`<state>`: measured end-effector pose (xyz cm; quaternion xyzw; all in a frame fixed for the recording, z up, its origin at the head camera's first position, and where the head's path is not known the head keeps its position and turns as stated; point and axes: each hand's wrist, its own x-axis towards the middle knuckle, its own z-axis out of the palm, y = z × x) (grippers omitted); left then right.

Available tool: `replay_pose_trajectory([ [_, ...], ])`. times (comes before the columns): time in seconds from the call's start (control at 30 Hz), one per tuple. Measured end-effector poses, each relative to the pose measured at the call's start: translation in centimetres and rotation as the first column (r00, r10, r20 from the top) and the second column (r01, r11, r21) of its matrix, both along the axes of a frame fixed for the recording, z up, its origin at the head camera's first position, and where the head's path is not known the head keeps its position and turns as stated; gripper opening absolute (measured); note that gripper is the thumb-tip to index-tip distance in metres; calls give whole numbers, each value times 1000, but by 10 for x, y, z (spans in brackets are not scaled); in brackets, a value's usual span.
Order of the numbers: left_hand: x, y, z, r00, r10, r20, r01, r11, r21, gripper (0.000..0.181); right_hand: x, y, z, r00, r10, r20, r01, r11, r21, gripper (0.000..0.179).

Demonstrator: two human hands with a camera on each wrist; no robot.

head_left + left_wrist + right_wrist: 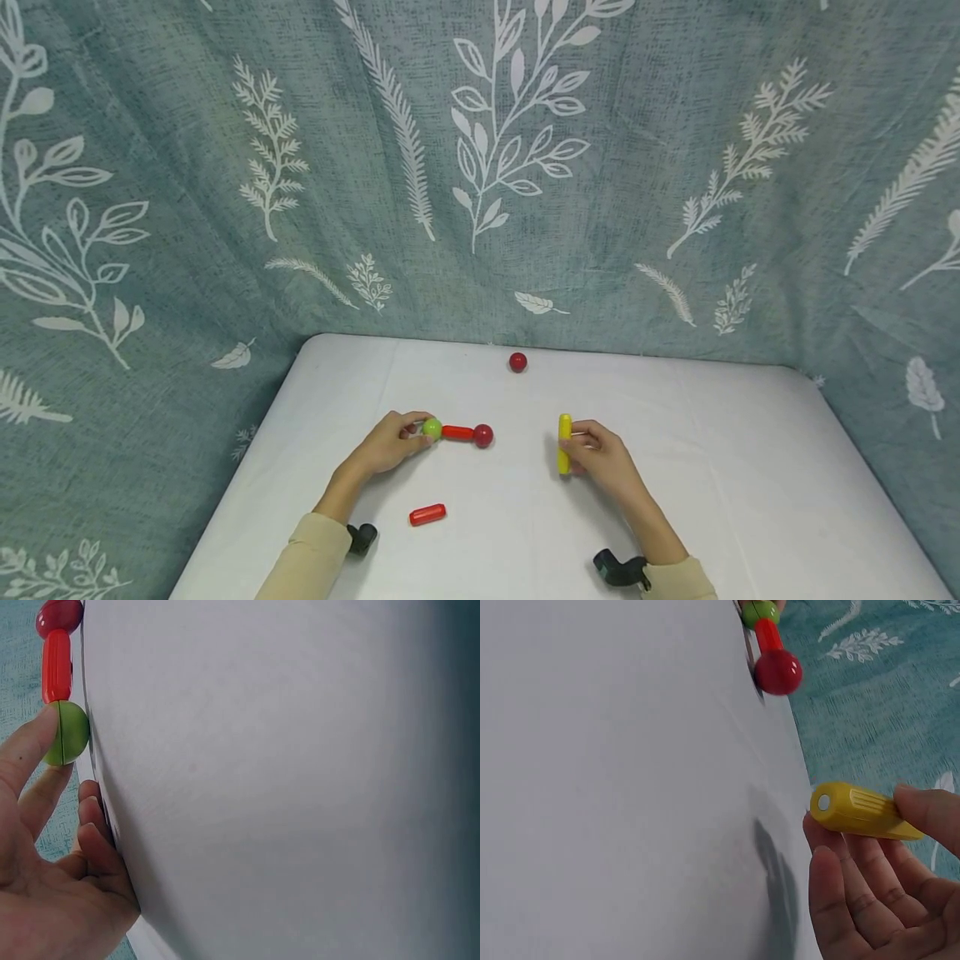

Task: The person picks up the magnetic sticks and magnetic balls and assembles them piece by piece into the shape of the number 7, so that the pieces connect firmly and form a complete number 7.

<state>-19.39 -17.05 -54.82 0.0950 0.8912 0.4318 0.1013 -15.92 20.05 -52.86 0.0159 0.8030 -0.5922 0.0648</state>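
Yellow grooved rod and three-piece chain, each in one hand over a white tabletop; as I view them from the room, parts run from near to far. Nearest, two beige sleeves and a loose red rod, which lies on the tabletop, untouched. Beyond it, the right hand pinches the yellow rod between thumb and fingers, apart from the chain and to its right. One end of the rod, with a pale disc, projects past the fingertips. At similar depth, the left hand pinches the chain's green ball between thumb and finger; a middle red rod joins this to a dark red ball, all three in line.

Handling, in my judgement: the disc is probably a magnet, so its face is best left uncovered; the rod should be presented squarely and slowly to any ball, lest it snap on askew. A light hold at the green ball should steady the chain without bending its joints.

Farthest, a single red ball sits near the tabletop's back edge, before a leaf-patterned cloth. No container is visible.
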Motion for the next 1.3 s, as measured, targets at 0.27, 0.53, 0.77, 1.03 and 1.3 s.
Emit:
replay_pose_trajectory([
  [0.27, 2, 1, 2, 1000, 2, -8, -2, 1000, -24, 32, 5, -25, -10, 994, 17, 112, 9, 974, -224, 32],
  [0.53, 0, 1, 2, 1000, -14, -23, 13, 1000, -24, 33, 7, -53, -17, 988, 2, 154, 42, 958, -283, 28],
  [0.77, 1, 1, 1, 1000, -10, -26, 10, 1000, -17, 33, 10, -80, -24, 980, 63, 187, 9, 932, -363, 35],
  [1.03, 3, 2, 3, 1000, -4, -16, 4, 999, -39, 33, 16, -106, -28, 968, 149, 200, -48, 898, -438, 41],
  [1.3, 3, 4, 4, 1000, 14, -6, -15, 999, -45, 32, 19, -118, -31, 950, 220, 222, -83, 863, -499, 37],
])
